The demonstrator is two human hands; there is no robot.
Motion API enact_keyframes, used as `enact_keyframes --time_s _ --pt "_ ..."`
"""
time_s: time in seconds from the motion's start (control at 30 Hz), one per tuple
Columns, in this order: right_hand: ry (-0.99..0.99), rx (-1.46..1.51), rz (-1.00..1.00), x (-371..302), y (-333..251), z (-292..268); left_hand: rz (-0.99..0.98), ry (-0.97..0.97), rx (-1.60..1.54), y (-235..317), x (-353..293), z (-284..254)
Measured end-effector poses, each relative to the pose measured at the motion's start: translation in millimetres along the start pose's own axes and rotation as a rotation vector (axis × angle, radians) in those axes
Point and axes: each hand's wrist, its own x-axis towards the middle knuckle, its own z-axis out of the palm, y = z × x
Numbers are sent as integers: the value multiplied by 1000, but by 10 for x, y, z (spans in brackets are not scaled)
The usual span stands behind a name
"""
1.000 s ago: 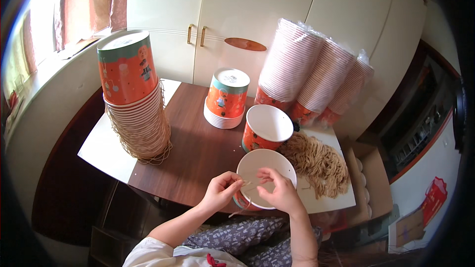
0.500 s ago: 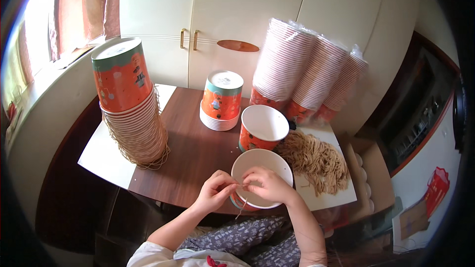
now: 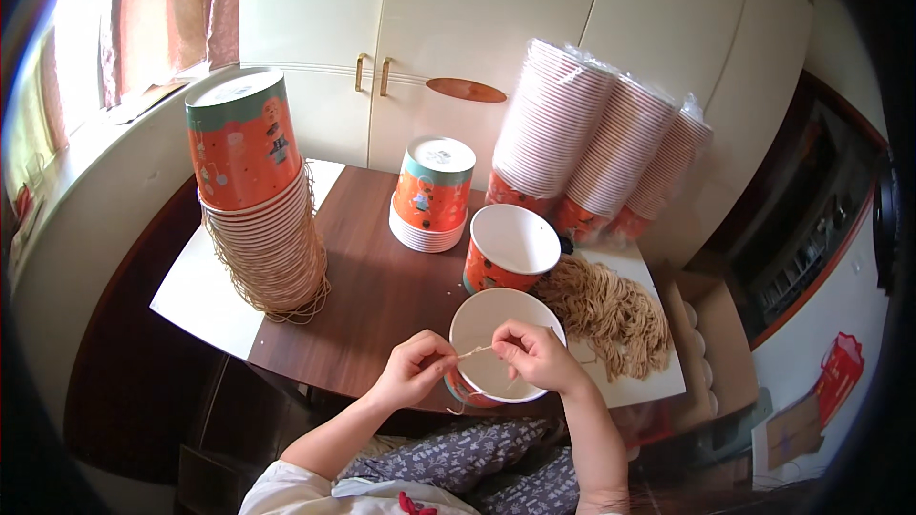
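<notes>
My left hand pinches one side of a thin tan paper cord, and my right hand pinches the other side. Stretched between my fingertips, the cord shows a small knot in its middle. A loose end dangles below my left fingers. Directly under both hands stands an upright paper bucket, white inside and orange outside, at the table's near edge. Just behind it is a second upright bucket. A heap of tan paper cords lies to the right of the buckets.
At the left rises a tall stack of upside-down buckets with cords hanging round it. A shorter inverted stack stands mid-table. Plastic-wrapped bucket stacks lean at the back right. A cardboard box sits beyond the table's right edge.
My hands have drawn apart, the right one moving to the right. The cord between them is now pulled straight with a knot showing. The view has shifted slightly.
</notes>
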Motion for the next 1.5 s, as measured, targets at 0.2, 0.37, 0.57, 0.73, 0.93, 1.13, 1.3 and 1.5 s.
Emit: enact_keyframes --time_s 0.2,0.37,0.57,0.73,0.93,1.13,1.3,1.5 --pt "-12 -93 -119 10 -12 22 -2 29 84 84 23 -13" --pt "-73 -114 -131 9 -135 39 130 68 297 205 161 4" --pt "33 -205 -225 50 -315 57 282 27 436 268 283 0" --pt "97 -312 -287 92 -375 84 303 -25 452 287 332 -36" --pt "182 -204 -217 153 -343 -2 132 -164 385 107 239 -111" --pt "196 -83 -194 158 -359 -41 -13 -203 12 -83 182 -133" --pt "102 80 -170 138 -417 -23 24 -188 136 -56 198 -139" --pt "61 41 -143 147 -504 0 119 -32 333 154 218 -70"
